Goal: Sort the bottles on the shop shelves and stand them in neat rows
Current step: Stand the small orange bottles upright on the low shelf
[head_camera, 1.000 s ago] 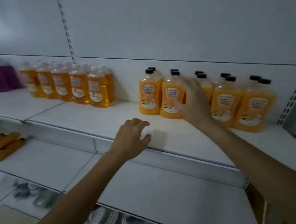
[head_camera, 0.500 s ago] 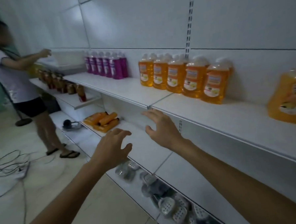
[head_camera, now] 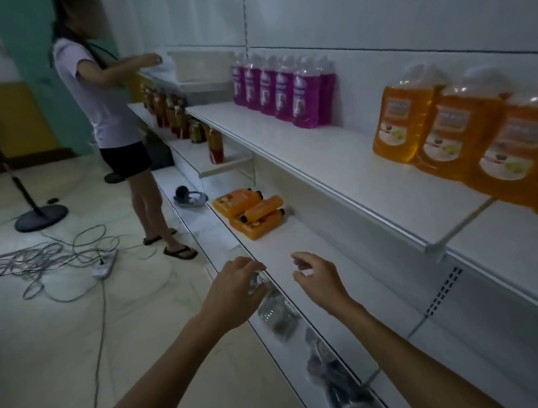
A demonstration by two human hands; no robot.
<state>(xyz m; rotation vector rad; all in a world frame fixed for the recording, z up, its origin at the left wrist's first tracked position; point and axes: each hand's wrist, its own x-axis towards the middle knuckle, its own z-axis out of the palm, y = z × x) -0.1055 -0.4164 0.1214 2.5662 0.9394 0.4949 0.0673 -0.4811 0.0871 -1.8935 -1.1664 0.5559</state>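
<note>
Reaching forward at lower centre, the left hand [head_camera: 234,288] and right hand [head_camera: 320,279] hover loosely curled and hold nothing. They are probably bound for the orange bottles [head_camera: 252,211] lying flat on the middle shelf [head_camera: 298,246] just beyond. Clear packets [head_camera: 276,312] below are too blurred to identify. Farther off, purple bottles [head_camera: 282,89] stand upright in a row, and the big orange jugs [head_camera: 438,132] run off the right edge.
</note>
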